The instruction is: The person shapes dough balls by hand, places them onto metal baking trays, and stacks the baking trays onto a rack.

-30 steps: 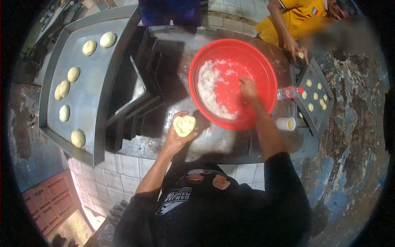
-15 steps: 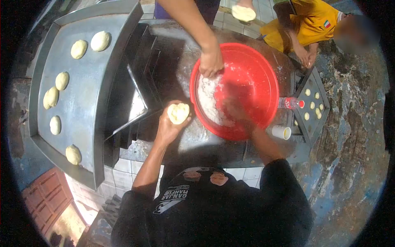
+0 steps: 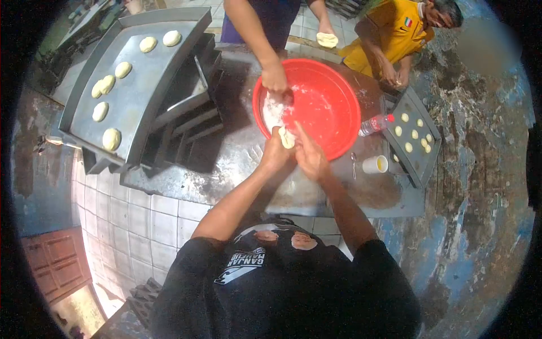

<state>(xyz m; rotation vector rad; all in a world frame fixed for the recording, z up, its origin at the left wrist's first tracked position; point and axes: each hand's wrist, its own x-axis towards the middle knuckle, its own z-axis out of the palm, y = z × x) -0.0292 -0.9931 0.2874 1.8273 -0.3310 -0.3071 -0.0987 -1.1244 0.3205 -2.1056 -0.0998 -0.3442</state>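
A piece of pale dough point(image 3: 287, 138) is held in my left hand point(image 3: 273, 153), over the near rim of the red basin point(image 3: 330, 127). My right hand point(image 3: 311, 160) is beside it, its index finger stretched out along the dough and the other fingers partly hidden. Inside the basin, white crumbly stuff point(image 3: 273, 113) lies heaped on the left. Another person's hand point(image 3: 275, 78) reaches into that heap from the far side. The same person's other hand point(image 3: 326, 27) carries a flattened dough piece point(image 3: 327, 39).
At left, a large metal tray point(image 3: 132, 104) with several dough balls rests on stacked trays. To the right stand a plastic bottle point(image 3: 374, 125), a white cup point(image 3: 375, 165), a spoon point(image 3: 354, 165) and a smaller tray point(image 3: 416, 164) of dough balls. A person in yellow point(image 3: 389, 31) is behind it.
My left hand has moved right with the dough, to the basin's rim. My right hand has come out of the basin to meet it. The view has shifted.
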